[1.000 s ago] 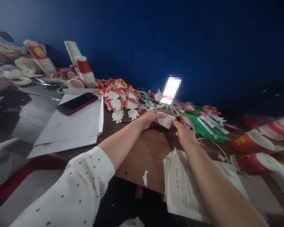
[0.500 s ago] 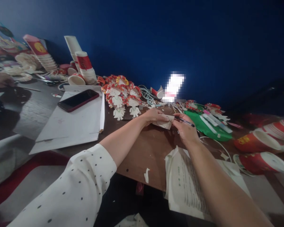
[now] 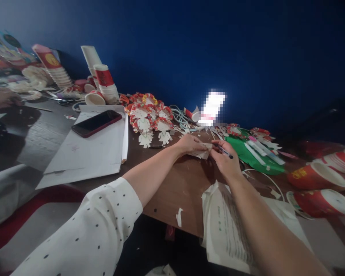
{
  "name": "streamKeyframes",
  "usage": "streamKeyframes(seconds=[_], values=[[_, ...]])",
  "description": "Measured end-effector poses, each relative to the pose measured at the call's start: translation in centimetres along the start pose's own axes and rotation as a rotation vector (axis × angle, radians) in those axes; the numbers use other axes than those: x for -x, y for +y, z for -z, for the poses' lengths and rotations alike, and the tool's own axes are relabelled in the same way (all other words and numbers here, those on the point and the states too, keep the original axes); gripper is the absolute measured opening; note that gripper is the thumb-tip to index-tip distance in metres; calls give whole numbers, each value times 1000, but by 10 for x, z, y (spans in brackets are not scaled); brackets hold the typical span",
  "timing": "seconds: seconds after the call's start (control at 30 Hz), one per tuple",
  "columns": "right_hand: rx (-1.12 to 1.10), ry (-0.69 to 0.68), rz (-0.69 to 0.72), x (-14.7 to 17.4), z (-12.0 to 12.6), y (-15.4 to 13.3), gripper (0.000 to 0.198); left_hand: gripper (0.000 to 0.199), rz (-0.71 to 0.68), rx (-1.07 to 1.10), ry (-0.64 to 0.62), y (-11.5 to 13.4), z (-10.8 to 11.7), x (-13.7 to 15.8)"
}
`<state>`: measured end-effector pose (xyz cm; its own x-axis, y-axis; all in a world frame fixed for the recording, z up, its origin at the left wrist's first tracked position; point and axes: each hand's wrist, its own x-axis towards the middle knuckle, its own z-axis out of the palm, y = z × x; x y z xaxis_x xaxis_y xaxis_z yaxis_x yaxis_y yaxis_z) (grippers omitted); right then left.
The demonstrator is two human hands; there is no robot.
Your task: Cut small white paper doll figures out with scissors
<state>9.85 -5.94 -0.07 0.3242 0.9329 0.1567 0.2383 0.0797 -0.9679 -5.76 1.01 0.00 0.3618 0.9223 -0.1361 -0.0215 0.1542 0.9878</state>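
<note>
Above the brown table, my left hand (image 3: 190, 145) is closed on a small cream piece of paper (image 3: 201, 154), gripping its left side with the thumb on top. My right hand (image 3: 226, 158) is closed too, its fingertips at the paper's right edge. A dark pen (image 3: 225, 151) lies between the thumb and fingers of that hand, slanting down to the right. Fingers cover part of the paper, and whether it carries marks cannot be made out. Left of my hands lie several white paper doll figures (image 3: 164, 132) with red frilled heads.
A phone (image 3: 99, 122) rests on a white board (image 3: 83, 153) at left. Stacked paper cups (image 3: 107, 86) stand behind it. White markers (image 3: 255, 152) lie on a green sheet (image 3: 241, 150) at right. A printed paper bag (image 3: 224, 226) overhangs the table's front edge. Another person's hand (image 3: 1, 100) is far left.
The paper has tilted and shows less of its face. My right hand and the pen have shifted slightly, and the whole view has moved a little.
</note>
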Motion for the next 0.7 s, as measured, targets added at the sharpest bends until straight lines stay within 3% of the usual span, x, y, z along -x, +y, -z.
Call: streamKeyframes(seconds=[0.13, 0.27, 0.4, 0.5, 0.7], values=[[98, 22, 170, 0, 1, 2, 42, 13, -80, -151, -33, 4, -1, 3], [194, 97, 289, 1, 3, -1, 41, 13, -91, -84, -6, 7, -1, 5], [182, 213, 325, 1, 6, 0, 45, 22, -7, 8, 50, 1, 1, -1], [238, 261, 379, 3, 9, 1, 49, 26, 7, 111, 13, -4, 3, -5], [394, 202, 632, 13, 9, -8, 39, 19, 59, 206, -21, -1, 4, -2]])
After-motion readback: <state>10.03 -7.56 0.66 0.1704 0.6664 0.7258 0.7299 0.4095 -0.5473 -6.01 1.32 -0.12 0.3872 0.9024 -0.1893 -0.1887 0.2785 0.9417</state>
